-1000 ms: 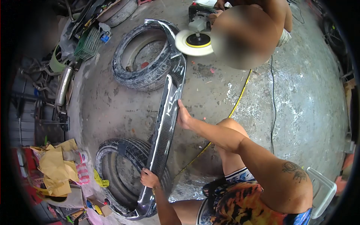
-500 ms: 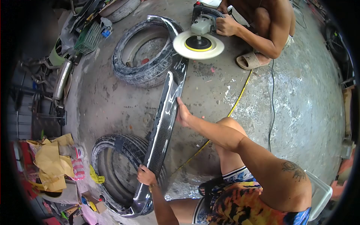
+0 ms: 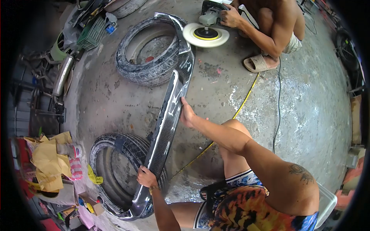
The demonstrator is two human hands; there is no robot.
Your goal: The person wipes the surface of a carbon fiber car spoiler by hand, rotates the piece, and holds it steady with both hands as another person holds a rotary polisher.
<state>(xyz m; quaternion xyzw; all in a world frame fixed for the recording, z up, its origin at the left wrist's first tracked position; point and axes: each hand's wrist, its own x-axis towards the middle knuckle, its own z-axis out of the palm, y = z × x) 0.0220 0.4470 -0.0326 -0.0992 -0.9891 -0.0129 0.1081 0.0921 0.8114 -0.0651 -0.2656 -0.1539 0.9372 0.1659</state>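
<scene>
Left of the panel's near end, crumpled brown paper [image 3: 48, 159] makes a creased, matte heap, with a limp yellow cloth [image 3: 94, 175] closer in. The near tyre [image 3: 131, 146], a dusty ring of black rubber, lies flat beneath the panel's near end.

There the left hand [image 3: 146, 177] grips the panel's left edge, knuckles up and fingers curled, its forearm crossing over that end. The far tyre [image 3: 154, 75], whitened over its tread, lies under the far end.

The panel [image 3: 169, 125] itself spans both tyres: long, narrow, glossy black with a woven pattern and a bright edge along its left side. On its right edge, near the middle, the right hand [image 3: 187, 112] rests palm inward, arm stretched out; its fingers are partly hidden, so I cannot tell how tightly they close.

Right of the panel's far end, a co-worker's hand [image 3: 231, 17] holds a polisher [image 3: 210, 17] with a round white disc [image 3: 219, 41]; whether it touches the panel I cannot tell.
</scene>
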